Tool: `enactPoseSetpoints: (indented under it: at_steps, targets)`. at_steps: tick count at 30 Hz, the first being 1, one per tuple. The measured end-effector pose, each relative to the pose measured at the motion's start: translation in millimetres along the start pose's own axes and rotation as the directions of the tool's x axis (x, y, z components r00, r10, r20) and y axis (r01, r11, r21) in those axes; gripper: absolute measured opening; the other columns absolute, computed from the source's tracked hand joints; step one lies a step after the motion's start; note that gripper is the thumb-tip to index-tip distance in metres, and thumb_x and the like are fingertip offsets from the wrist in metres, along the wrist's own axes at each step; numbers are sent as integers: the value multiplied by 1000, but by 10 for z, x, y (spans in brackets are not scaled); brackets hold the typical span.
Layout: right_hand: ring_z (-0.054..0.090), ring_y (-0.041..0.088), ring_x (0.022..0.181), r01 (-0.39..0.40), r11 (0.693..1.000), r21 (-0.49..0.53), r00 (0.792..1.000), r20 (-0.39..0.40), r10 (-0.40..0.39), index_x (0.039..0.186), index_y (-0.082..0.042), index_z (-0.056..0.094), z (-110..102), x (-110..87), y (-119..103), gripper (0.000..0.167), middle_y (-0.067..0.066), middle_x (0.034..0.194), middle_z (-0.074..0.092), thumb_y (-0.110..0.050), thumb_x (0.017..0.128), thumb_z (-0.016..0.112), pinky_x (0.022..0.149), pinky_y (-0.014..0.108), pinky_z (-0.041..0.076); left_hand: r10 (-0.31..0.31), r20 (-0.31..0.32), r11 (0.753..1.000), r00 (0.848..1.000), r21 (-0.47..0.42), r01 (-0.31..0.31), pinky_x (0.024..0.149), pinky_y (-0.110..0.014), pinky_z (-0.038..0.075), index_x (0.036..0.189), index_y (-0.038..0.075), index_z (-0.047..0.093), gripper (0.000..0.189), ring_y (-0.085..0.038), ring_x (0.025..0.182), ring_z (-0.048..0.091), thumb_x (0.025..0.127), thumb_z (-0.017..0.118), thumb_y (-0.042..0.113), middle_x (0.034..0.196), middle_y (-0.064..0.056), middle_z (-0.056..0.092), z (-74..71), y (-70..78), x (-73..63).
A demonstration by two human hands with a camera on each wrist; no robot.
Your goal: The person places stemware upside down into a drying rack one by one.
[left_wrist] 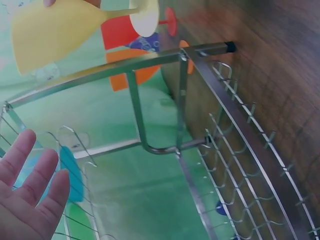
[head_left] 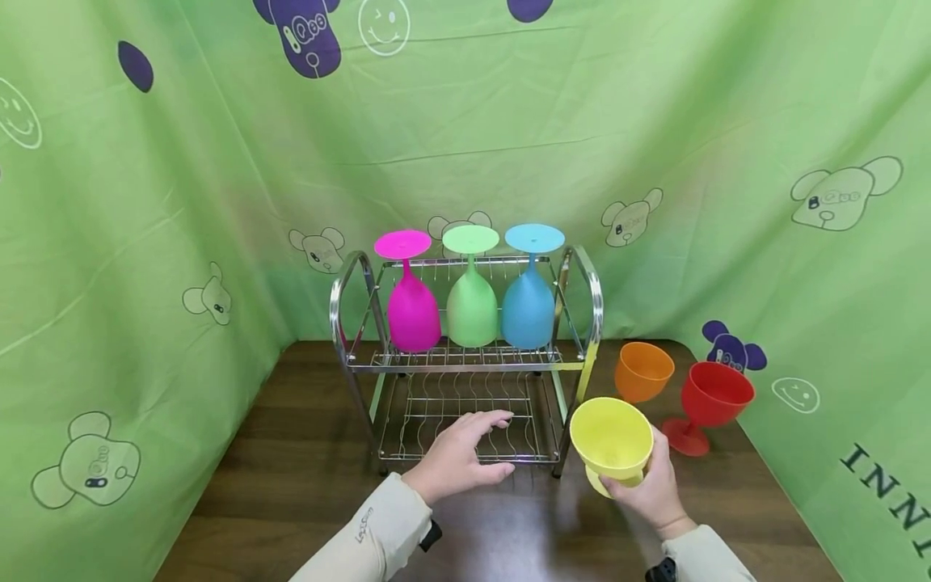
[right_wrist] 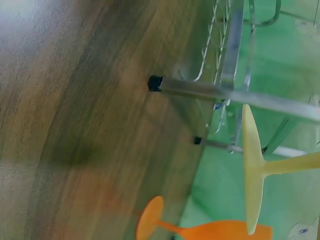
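My right hand (head_left: 655,487) grips a yellow goblet (head_left: 611,436) by its bowl, upright and raised above the table at the rack's right front corner. In the right wrist view the yellow goblet's foot (right_wrist: 253,170) hangs clear of the wood. My left hand (head_left: 461,457) holds nothing; its fingers are spread in front of the lower tier of the metal dish rack (head_left: 465,368). On the rack's upper tier, a magenta goblet (head_left: 414,315), a light green goblet (head_left: 473,311) and a blue goblet (head_left: 528,311) stand upside down in a row, feet up.
Right of the rack, an orange goblet (head_left: 643,372) and a red goblet (head_left: 716,396) stand upright on the wooden table (head_left: 262,485). Wavy wires form the rack's lower tier (head_left: 469,416). Green printed cloth (head_left: 465,121) hangs close behind and on both sides.
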State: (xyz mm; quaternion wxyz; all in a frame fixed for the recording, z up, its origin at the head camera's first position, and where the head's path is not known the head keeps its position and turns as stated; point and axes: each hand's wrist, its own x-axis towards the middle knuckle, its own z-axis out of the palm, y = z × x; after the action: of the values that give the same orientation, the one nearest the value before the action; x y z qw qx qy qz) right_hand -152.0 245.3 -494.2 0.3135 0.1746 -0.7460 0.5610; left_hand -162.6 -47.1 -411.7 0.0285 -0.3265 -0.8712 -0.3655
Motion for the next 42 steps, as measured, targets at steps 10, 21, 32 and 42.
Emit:
enactPoseSetpoints:
  at_steps: [10, 21, 32, 42]
  targets:
    - [46, -8, 101, 176, 975, -138, 977, 149, -155, 115, 15, 45, 117, 24, -187, 94, -23, 120, 48, -5, 33, 85, 85, 8, 33, 30, 47, 999, 998, 39, -31, 97, -36, 43, 142, 12, 44, 76, -17, 118, 51, 76, 77, 30, 133, -1, 56, -55, 153, 28]
    - [55, 10, 94, 326, 915, -238, 928, 267, -261, 116, 5, 54, 258, 97, -300, 89, 9, 105, 59, -27, 42, 91, 86, 8, 36, 100, 88, 989, 991, 97, -109, 98, -36, 43, 143, 12, 41, 84, -18, 121, 49, 72, 81, 32, 136, -4, 52, -109, 270, 80]
    - [58, 17, 84, 446, 852, -275, 870, 356, -341, 116, 1, 57, 439, 117, -371, 90, 6, 103, 60, -31, 38, 89, 73, 20, 46, 143, 73, 975, 987, 160, -153, 93, -31, 45, 140, 13, 45, 82, -14, 116, 52, 69, 82, 35, 131, -1, 55, -67, 195, -22]
    - [57, 16, 85, 490, 835, -250, 838, 398, -373, 119, -3, 57, 590, 168, -432, 85, 5, 104, 60, -38, 48, 88, 69, 27, 48, 155, 76, 951, 985, 257, -170, 90, -30, 47, 140, 13, 45, 92, -16, 114, 54, 63, 86, 42, 131, -2, 53, -121, 151, -73]
